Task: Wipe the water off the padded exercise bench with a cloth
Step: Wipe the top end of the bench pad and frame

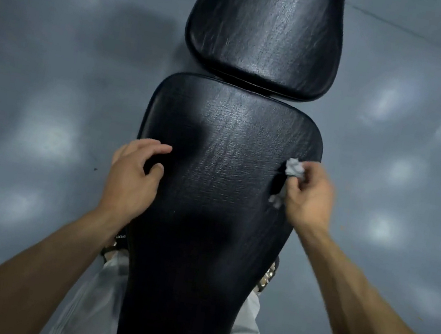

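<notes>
Grey, glossy floor (pixel 55 66) fills the view on both sides, mottled with soft pale reflections of light. Down the middle runs the padded exercise bench (pixel 217 195), black and finely creased, in two cushions: a long near pad that widens away from the person and a second pad (pixel 265 34) beyond it, with a narrow gap between the two. Both pads catch a sheen along their centre; no separate drops of water can be made out on them.

The left hand (pixel 132 172) rests at the left edge of the near pad, holding nothing, its fingers loosely curved, the tips touching the black surface and the thumb spread toward the middle. The right hand (pixel 310 199) is at the right edge of the same pad, its fingers curled around a crumpled pale grey cloth (pixel 294 168); one bunch of the cloth sticks out above the fingers against the pad, and a smaller tail shows below the hand. This hand is slightly blurred.

Both bare forearms reach in from the lower corners. Light trousers (pixel 91 305) show on either side of the bench's narrow near end, with sandalled feet (pixel 268 277) beside them.
</notes>
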Motion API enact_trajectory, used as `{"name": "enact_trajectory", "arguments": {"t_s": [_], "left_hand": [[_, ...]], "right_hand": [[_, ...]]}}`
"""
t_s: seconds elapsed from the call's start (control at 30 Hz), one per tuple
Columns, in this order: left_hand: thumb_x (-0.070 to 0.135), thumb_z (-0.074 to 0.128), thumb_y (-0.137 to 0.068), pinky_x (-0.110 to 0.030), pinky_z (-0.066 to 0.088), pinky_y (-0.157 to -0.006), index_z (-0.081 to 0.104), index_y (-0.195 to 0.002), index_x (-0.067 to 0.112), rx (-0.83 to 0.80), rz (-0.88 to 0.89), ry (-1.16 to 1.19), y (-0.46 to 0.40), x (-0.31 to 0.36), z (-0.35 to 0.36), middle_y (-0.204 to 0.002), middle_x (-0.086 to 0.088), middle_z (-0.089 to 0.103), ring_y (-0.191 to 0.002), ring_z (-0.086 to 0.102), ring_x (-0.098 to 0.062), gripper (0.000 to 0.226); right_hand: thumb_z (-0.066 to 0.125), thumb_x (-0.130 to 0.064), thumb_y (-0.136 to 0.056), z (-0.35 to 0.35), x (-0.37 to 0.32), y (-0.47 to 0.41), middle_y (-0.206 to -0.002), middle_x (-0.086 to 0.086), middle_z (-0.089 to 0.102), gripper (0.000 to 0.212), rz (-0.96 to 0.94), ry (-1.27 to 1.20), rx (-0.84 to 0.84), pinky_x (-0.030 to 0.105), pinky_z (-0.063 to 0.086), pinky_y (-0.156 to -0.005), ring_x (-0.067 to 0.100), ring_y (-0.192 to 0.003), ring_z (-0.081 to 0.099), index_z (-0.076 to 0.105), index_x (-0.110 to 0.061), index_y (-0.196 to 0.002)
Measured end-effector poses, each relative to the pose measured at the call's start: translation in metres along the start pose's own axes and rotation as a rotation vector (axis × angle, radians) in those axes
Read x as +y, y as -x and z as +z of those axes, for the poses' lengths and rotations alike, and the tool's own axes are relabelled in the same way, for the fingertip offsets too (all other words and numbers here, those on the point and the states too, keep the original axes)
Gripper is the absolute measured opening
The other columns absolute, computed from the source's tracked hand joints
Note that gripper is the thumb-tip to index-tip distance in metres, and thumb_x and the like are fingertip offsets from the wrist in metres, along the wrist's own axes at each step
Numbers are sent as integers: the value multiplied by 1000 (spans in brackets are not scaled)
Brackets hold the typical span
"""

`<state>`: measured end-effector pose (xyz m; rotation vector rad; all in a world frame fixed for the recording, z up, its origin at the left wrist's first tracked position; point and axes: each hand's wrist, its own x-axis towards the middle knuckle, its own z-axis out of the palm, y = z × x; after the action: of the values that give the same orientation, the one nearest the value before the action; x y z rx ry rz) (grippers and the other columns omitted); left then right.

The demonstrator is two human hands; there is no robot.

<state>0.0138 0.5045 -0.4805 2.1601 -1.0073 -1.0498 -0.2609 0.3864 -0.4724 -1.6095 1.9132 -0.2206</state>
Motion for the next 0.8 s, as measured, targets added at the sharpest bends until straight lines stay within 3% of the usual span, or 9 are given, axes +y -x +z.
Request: {"name": "enact_trajectory", "arguments": {"t_s": [0.13, 0.23, 0.3, 0.43, 0.53, 0.63, 0.73, 0.8], "left_hand": [[6, 57, -99, -36, 33, -118, 67, -127, 31, 1, -27, -45, 7, 6, 5, -138, 17, 47, -138, 38, -15, 39], [3, 57, -97, -39, 33, -119, 68, -127, 28, 8, -30, -62, 7, 6, 7, -141, 11, 49, -138, 39, -15, 40], [3, 56, -98, -35, 32, -119, 68, -128, 28, 3, -41, -67, 7, 9, 6, -141, 13, 48, -138, 38, -13, 41], [3, 54, -100, -31, 32, -118, 66, -129, 28, -3, -57, -54, 8, 10, 5, -141, 18, 44, -137, 35, -9, 40], [2, 55, -100, -31, 33, -117, 67, -128, 29, 4, -67, -23, 9, 8, 6, -142, 19, 44, -131, 33, -2, 40], [1, 55, -99, -37, 34, -119, 67, -127, 29, 12, -62, 5, 10, 4, 8, -139, 23, 43, -128, 30, 2, 41], [0, 55, -98, -41, 34, -119, 68, -126, 28, 23, -54, 16, 9, 3, 8, -139, 22, 45, -132, 34, -4, 41], [-1, 55, -97, -42, 34, -119, 68, -126, 28, 13, -50, 15, 9, 3, 8, -138, 23, 45, -136, 36, -10, 42]], "right_hand": [[61, -14, -90, 69, -58, 54, -102, 4, 60, 16, -186, -51, -108, 37, 43, -85, 25, -93, 58, 60, -16, -106], [59, -13, -91, 94, -85, 77, -109, 5, 56, 23, -395, -6, -344, 44, 50, -85, 32, -94, 61, 58, -18, -113], [60, -16, -92, 90, -82, 66, -110, 5, 55, 21, -496, 51, -397, 47, 52, -80, 35, -92, 62, 58, -19, -112], [62, -24, -94, 42, -42, 6, -101, 3, 58, 9, -505, 132, -244, 39, 48, -78, 28, -89, 59, 59, -21, -102], [64, -16, -93, -16, -2, -47, -98, 8, 64, 13, -311, 201, -50, 34, 44, -77, 32, -91, 61, 63, -14, -106], [60, -12, -90, -52, 16, -72, -99, 17, 68, 17, -117, 191, 120, 41, 53, -83, 37, -94, 66, 63, -10, -107], [58, -10, -90, -25, -13, -48, -86, 7, 67, 13, -191, 80, 68, 28, 57, -78, 8, -74, 69, 62, -16, -101], [60, -17, -89, 17, -38, -15, -91, 3, 65, 12, -309, 46, -23, 36, 55, -79, 13, -76, 64, 64, -19, -100]]}}
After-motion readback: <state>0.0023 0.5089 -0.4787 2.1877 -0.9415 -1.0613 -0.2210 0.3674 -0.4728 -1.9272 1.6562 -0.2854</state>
